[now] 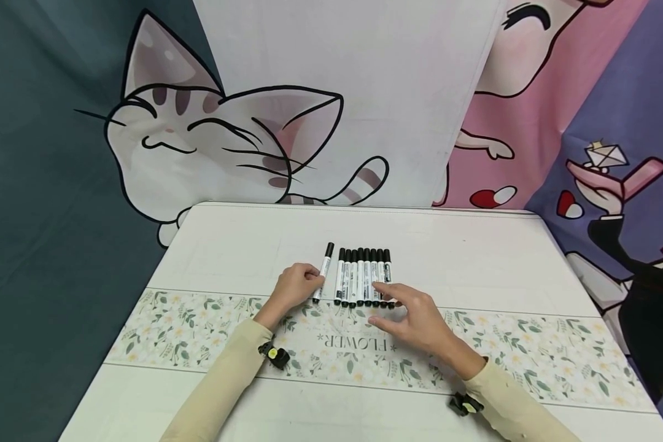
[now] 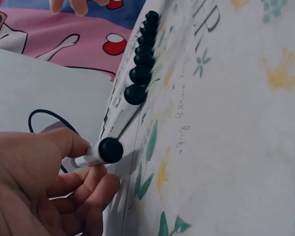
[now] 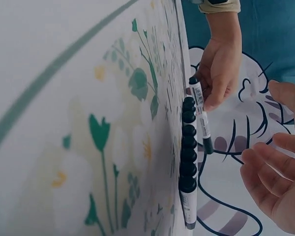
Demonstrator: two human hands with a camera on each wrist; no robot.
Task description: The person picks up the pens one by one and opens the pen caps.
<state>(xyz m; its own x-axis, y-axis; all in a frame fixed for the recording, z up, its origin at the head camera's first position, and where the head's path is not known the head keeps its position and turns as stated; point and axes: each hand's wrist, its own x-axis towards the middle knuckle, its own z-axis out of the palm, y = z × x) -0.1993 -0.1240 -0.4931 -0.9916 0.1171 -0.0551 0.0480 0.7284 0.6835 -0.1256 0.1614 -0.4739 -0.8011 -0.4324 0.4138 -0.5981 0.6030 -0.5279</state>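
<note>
My left hand (image 1: 294, 286) pinches one white marker (image 1: 325, 266) with a black cap between thumb and fingers, just left of a row. In the left wrist view the black end of this marker (image 2: 110, 150) faces the camera. Several like markers (image 1: 360, 276) lie side by side in that row, black caps toward the far side. Over the row's right end is my right hand (image 1: 417, 316), thumb and fingers spread apart with nothing between them. The right wrist view shows the pinched marker (image 3: 201, 113) beyond the row, tilted and apart from it.
A white table (image 1: 243, 245) carries a printed band of flowers (image 1: 188, 331) with the word FLOWER, upside down from here. Cloth with a cartoon cat (image 1: 199, 147) hangs behind the far edge. Dark cloth (image 1: 38, 215) hangs at the left.
</note>
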